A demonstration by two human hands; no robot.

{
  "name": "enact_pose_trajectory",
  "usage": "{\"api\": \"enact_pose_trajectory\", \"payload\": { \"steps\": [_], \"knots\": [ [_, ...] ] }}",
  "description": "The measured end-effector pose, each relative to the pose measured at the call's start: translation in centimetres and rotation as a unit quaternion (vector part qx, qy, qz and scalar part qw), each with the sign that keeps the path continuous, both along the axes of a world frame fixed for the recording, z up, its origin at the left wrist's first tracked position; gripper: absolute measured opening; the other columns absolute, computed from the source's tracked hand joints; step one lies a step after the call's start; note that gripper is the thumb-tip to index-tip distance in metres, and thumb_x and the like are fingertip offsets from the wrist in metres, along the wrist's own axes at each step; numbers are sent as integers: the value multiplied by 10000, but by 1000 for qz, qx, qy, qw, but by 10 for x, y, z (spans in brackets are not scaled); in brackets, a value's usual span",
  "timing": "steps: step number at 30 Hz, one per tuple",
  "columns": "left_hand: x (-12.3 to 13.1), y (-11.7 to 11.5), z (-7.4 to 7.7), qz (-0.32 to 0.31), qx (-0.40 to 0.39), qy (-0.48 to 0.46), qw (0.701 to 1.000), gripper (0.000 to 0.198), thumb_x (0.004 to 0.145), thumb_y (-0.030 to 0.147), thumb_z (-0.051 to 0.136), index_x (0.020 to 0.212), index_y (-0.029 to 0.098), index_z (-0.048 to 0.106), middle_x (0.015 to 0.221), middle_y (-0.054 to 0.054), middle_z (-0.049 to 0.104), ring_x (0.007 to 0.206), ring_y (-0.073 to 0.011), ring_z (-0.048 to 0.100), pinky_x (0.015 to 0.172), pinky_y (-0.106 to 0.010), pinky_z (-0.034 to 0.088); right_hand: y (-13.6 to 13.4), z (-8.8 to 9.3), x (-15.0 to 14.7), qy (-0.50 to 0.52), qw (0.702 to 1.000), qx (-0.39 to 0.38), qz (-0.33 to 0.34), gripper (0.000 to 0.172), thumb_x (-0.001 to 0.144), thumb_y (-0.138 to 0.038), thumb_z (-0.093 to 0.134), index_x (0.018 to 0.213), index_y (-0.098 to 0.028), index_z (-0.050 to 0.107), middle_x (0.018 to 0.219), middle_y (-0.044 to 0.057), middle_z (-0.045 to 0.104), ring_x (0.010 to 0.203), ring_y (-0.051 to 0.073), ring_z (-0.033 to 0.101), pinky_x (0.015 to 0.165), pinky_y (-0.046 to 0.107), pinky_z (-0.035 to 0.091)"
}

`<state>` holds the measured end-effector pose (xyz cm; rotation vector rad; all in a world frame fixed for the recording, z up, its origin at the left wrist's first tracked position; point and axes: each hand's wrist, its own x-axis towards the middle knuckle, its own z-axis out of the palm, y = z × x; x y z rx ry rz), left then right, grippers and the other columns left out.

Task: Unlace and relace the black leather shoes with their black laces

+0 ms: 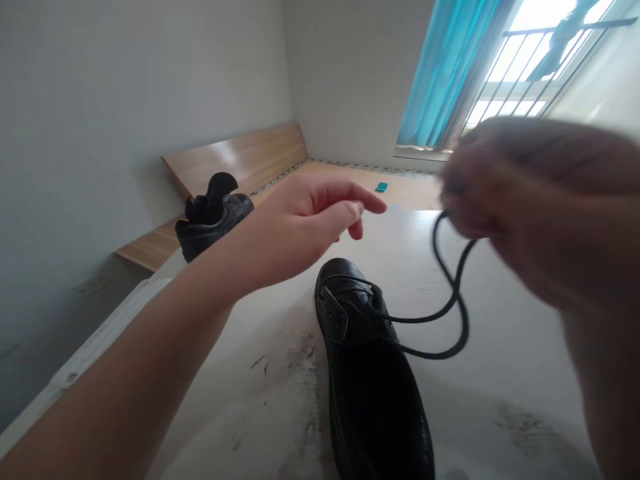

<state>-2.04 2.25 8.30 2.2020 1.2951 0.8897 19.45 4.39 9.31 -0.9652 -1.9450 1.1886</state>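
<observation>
A black leather shoe (345,313) lies on the white tabletop, its toe pointing away from me and its dark opening toward me. A black shoelace (463,313) runs through its upper eyelets and loops out to the right. My right hand (530,193), raised at the right and blurred, is closed around the lace's far part; the lace ends are hidden in the fingers. Above the toe, my left hand (305,220) holds nothing. Its index finger and thumb are loosely stretched and apart, the other fingers partly curled.
A second black shoe (213,217) with something black sticking up from it stands at the left behind my forearm. Beyond the white tabletop (280,400), a wooden bed frame (240,160) meets the wall. A small teal item (381,187) lies there. A blue curtain (450,73) hangs by the window.
</observation>
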Motion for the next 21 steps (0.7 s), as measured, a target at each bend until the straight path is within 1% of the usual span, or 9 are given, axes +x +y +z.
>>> {"api": "enact_pose_trajectory", "payload": {
  "steps": [2, 3, 4, 7, 10, 13, 15, 18, 21],
  "knots": [
    [-4, 1, 0, -4, -29, 26, 999, 312, 891, 283, 470, 1088, 249, 710, 875, -8, 729, 742, -150, 640, 603, -249, 473, 0, -15, -14, -42, 991, 111, -65, 226, 915, -289, 629, 714, -188, 604, 559, -34, 412, 514, 90, 372, 454, 242, 275],
    [-6, 2, 0, -12, -50, 60, 997, 298, 875, 297, 498, 1082, 251, 708, 867, -3, 734, 745, -155, 648, 601, -247, 471, 1, -24, -21, -81, 986, 126, -68, 249, 906, -286, 627, 684, -182, 590, 536, -45, 382, 492, 82, 333, 445, 250, 236],
    [-7, 3, -1, -21, -70, 100, 992, 286, 861, 326, 531, 1074, 254, 708, 862, 1, 739, 749, -159, 656, 599, -243, 467, 4, -32, -27, -108, 984, 126, -70, 263, 895, -286, 627, 661, -179, 571, 530, -53, 363, 487, 77, 317, 447, 253, 224],
    [-8, 6, -5, -15, -89, 177, 980, 280, 840, 432, 579, 985, 243, 725, 827, 6, 743, 697, -154, 649, 551, -235, 424, 12, -48, -36, -150, 986, 60, -33, 267, 882, -326, 611, 666, -174, 569, 546, -60, 366, 495, 74, 323, 459, 256, 231],
    [-5, 8, -9, 12, -81, 203, 976, 280, 852, 441, 552, 848, 227, 733, 715, 13, 714, 596, -139, 594, 492, -245, 352, 18, -52, -33, -166, 986, 14, -8, 302, 901, -378, 571, 678, -174, 576, 560, -60, 353, 500, 79, 304, 462, 266, 223],
    [-2, 9, -11, 10, -83, 212, 974, 260, 855, 367, 529, 783, 223, 733, 640, 18, 679, 559, -133, 553, 492, -251, 328, 19, -51, -30, -201, 979, 12, 11, 353, 948, -379, 471, 679, -176, 577, 583, -43, 373, 528, 98, 315, 481, 274, 256],
    [-1, 10, -12, 7, -84, 209, 974, 249, 845, 336, 527, 780, 217, 736, 654, 14, 689, 576, -135, 563, 508, -251, 333, 18, -51, -30, -221, 975, 22, 29, 341, 959, -349, 423, 724, -180, 601, 631, -22, 442, 582, 117, 382, 532, 277, 320],
    [0, 12, -12, 2, -91, 202, 975, 268, 843, 374, 538, 790, 203, 739, 697, -1, 714, 606, -141, 586, 521, -247, 344, 16, -51, -31, -241, 969, 25, 47, 304, 951, -315, 404, 815, -188, 644, 739, 14, 548, 709, 156, 488, 648, 294, 386],
    [-1, 13, -12, -4, -97, 187, 977, 291, 844, 411, 554, 791, 194, 741, 718, -11, 723, 609, -139, 590, 518, -240, 348, 16, -50, -31, -236, 970, 16, 56, 299, 948, -303, 402, 835, -192, 656, 791, 32, 572, 767, 173, 507, 707, 301, 392]
  ]
}}
